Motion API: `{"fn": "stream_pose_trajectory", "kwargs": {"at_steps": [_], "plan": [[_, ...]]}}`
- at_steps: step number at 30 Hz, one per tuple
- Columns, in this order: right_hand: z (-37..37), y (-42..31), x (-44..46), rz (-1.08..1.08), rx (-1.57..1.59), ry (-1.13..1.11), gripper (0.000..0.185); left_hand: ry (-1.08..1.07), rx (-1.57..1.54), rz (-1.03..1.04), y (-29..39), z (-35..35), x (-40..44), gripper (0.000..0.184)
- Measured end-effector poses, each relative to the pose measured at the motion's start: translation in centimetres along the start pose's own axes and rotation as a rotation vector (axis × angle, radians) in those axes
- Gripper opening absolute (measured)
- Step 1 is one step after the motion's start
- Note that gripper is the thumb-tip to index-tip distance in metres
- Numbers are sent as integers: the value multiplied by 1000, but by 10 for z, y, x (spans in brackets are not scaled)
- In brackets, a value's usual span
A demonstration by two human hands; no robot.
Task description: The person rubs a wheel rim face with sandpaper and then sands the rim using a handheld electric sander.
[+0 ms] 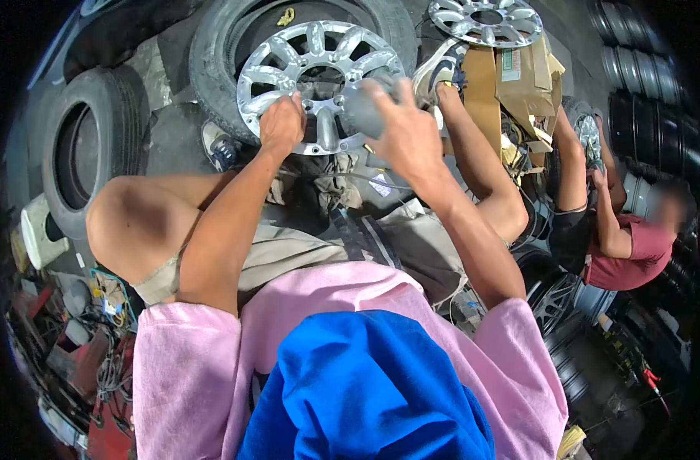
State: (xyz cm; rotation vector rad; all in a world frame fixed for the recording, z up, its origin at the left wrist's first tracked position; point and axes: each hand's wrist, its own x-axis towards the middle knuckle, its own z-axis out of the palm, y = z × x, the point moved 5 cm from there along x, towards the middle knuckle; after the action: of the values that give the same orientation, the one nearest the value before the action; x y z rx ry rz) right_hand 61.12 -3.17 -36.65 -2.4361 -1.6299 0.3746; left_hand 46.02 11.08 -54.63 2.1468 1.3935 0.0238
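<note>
A silver multi-spoke alloy wheel (329, 132) rests in front of me, leaning on a tire (212, 57) that lies flat behind it. Its spokes look patchy, with dull grey and bright areas. My left hand (283, 124) is closed around a spoke on the wheel's near left side. Over the right part of the wheel, my right hand (408, 136) presses a grey pad (367, 110) against the spokes. Motion smears both the pad and the fingers, so the pad's exact kind cannot be made out.
Another silver wheel (486, 21) lies at the back right above a torn cardboard box (522, 84). A tire (85, 149) stands at left. Stacked dark rims (649, 126) line the right side. A co-worker in a red shirt (634, 257) holds something shiny. Tools and cables (108, 360) clutter the lower left.
</note>
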Motion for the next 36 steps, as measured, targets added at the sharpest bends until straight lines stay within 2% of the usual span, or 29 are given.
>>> {"fn": "stream_pose_trajectory", "kwargs": {"at_steps": [2, 4, 5, 8, 11, 14, 16, 17, 18, 21, 24, 26, 29, 33, 36], "plan": [[10, -18, 7, -107, -87, -92, 61, -9, 1, -15, -2, -1, 1, 50], [9, -17, -2, -155, -104, -88, 65, -19, -19, 9, -3, -1, 1, 52], [7, -8, -9, -155, -97, -86, 68, -31, -18, -45, -3, 0, 2, 53], [2, 10, -21, -68, -96, -126, 87, -4, -52, -4, -3, 2, 2, 54], [9, -3, -13, -106, -76, -118, 85, 23, -113, -30, -3, 0, -1, 54], [25, -24, 17, -224, -211, -42, 79, 27, -132, -26, -4, -3, -3, 53], [39, -36, 46, -222, -227, -100, 72, 4, -163, -84, -4, -4, -2, 50], [39, -46, 55, -304, -243, -72, 57, 2, -156, -77, -6, -1, -1, 48], [44, -50, 63, -309, -252, -75, 57, 5, -166, -80, -7, -1, -2, 48], [51, -54, 72, -287, -344, -156, 57, 3, -178, -63, -9, 1, -1, 49], [27, -51, 48, -278, -279, -194, 62, 21, -190, -89, -12, 4, -1, 51], [6, -42, 27, -224, -240, -147, 69, 28, -195, -29, -10, 3, -1, 53], [-6, -20, 4, -153, -114, -69, 76, 5, -212, -49, -10, 4, 1, 54], [-2, -1, 18, -178, -74, -39, 76, 27, -209, -54, -9, 5, 0, 53], [18, 11, 64, -91, -66, -175, 82, 28, -185, -49, -6, 0, -4, 51]]}}
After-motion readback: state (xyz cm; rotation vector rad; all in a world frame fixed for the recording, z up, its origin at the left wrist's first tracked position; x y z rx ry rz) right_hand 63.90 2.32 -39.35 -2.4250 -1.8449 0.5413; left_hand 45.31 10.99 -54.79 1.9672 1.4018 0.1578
